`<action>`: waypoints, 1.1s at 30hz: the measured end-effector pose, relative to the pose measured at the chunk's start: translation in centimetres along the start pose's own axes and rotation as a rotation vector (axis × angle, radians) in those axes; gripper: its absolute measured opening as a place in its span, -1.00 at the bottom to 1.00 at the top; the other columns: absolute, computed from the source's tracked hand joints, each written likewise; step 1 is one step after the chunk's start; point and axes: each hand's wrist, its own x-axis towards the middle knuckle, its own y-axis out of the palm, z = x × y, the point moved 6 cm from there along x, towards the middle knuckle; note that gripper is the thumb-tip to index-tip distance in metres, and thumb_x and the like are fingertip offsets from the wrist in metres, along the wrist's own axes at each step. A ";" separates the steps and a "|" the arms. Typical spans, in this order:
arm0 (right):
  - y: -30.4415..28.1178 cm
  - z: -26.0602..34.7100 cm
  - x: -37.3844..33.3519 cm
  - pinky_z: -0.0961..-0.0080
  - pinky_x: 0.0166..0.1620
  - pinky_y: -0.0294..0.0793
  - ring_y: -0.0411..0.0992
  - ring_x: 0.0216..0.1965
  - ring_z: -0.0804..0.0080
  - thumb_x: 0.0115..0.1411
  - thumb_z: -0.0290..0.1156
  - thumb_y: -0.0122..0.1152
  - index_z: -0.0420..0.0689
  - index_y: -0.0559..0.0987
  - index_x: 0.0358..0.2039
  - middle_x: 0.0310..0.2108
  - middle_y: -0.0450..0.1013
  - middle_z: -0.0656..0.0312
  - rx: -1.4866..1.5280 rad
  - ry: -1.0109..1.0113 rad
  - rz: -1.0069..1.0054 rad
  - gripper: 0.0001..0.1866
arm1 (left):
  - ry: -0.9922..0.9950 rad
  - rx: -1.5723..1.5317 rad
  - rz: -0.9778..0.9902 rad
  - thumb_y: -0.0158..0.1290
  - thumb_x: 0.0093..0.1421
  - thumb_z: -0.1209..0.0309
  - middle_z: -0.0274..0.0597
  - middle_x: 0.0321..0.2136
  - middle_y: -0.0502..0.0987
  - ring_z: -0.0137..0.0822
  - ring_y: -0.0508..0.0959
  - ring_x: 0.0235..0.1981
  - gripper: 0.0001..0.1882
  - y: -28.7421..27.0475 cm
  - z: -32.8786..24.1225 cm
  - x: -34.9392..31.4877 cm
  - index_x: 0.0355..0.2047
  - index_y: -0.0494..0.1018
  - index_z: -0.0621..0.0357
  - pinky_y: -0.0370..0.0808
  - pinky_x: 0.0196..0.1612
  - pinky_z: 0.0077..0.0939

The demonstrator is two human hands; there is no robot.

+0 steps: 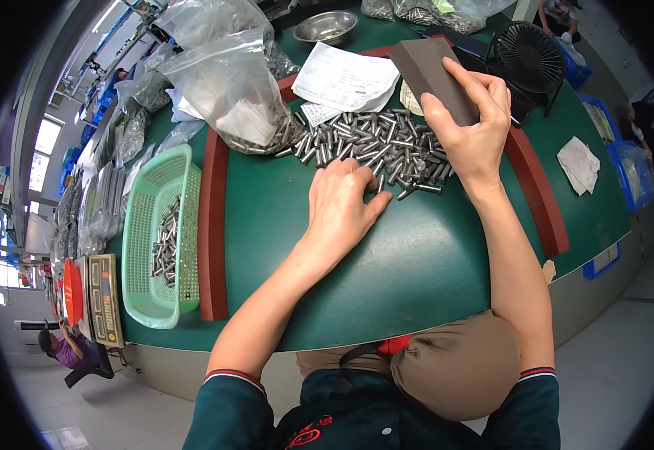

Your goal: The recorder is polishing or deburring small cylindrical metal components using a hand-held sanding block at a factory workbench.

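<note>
In the head view, looking down over the bench, the right hand [480,124] has a dark brown block [433,75] gripped between its thumb and its fingers, holding it tilted at the far right of a heap of metal pins [409,154]. The left hand [339,196] is at the near left edge of that heap, fingers bent and close together, thumb standing apart; whether it pinches a pin I can't tell.

The heap lies on the green bench top [364,292] between two dark red rails [213,232], just beside a bulging clear bag [225,94]. I'd take the pins for stiff, smooth steel, small yet weighty for their size, hard to break but apt to slip and roll; best pinched mid-shank, or swept up several together. The block looks rigid, perhaps fairly light, with flat sides that suit a thumb-and-fingers grip across its width.
</note>
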 end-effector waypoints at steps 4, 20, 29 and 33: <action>0.0 0.2 0.0 0.33 -0.07 0.36 0.35 -0.19 0.28 -0.25 -0.21 0.43 -0.06 0.69 -0.19 -0.28 0.40 0.21 0.001 -0.005 -0.001 -0.49 | -0.053 -0.043 0.003 0.25 -0.02 0.37 -0.12 -0.51 0.51 -0.12 0.51 -0.43 -0.80 -0.3 0.8 -0.1 -0.49 0.53 0.27 0.43 -0.31 -0.26; 1.2 1.1 -1.4 0.27 -0.03 0.33 0.35 -0.14 0.21 -0.22 -0.24 0.41 -0.07 0.66 -0.12 -0.23 0.39 0.14 -0.054 -0.021 0.156 -0.46 | -0.633 -1.414 0.052 0.15 0.23 0.44 -0.19 -0.40 0.60 -0.47 0.56 -0.43 -0.83 -2.9 7.8 -6.3 -0.20 0.49 0.26 0.51 -0.26 -0.61; 1.9 1.6 -2.0 0.25 -0.02 0.33 0.34 -0.13 0.19 -0.22 -0.29 0.39 -0.06 0.65 -0.10 -0.21 0.38 0.12 -0.062 -0.035 0.232 -0.45 | -0.697 -1.565 0.022 0.07 0.28 0.38 -0.18 -0.42 0.56 -0.47 0.52 -0.46 -0.81 -3.3 8.8 -7.3 -0.21 0.47 0.26 0.51 -0.28 -0.58; 2.1 1.7 -2.2 0.26 -0.01 0.32 0.34 -0.13 0.20 -0.22 -0.30 0.39 -0.06 0.65 -0.10 -0.21 0.38 0.13 -0.052 -0.031 0.247 -0.45 | -0.698 -1.585 0.024 0.04 0.29 0.36 -0.17 -0.44 0.55 -0.46 0.52 -0.46 -0.79 -3.1 9.1 -7.4 -0.20 0.47 0.29 0.51 -0.28 -0.58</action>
